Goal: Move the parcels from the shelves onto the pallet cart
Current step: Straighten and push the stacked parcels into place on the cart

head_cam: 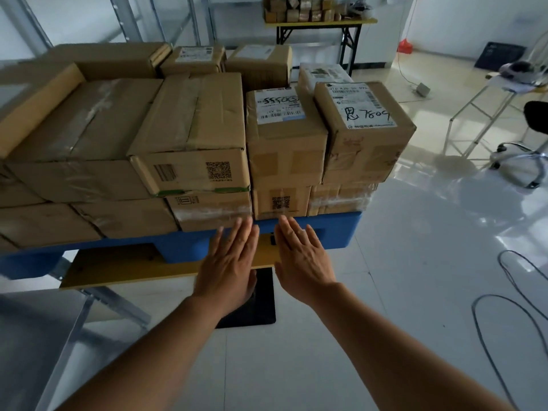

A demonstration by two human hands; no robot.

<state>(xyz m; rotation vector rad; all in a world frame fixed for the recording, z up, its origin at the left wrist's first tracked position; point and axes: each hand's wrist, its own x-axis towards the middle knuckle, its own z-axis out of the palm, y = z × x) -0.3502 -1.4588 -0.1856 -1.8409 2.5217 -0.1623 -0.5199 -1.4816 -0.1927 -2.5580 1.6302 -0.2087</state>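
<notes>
Both hands reach forward with fingers straight and held together, palms down, holding nothing. Left hand (226, 266) and right hand (301, 262) lie side by side, their fingertips just short of the front edge of the blue pallet cart (338, 232). Cardboard parcels (189, 134) sit stacked on the cart in two layers, directly beyond the hands; the small parcel with a QR code (280, 201) is nearest the fingertips. Whether the fingers touch the cart's edge cannot be told. Left-side parcels are cut off by the frame, and the rear rows are partly hidden. More small boxes (299, 7) sit on a far counter (320, 22).
</notes>
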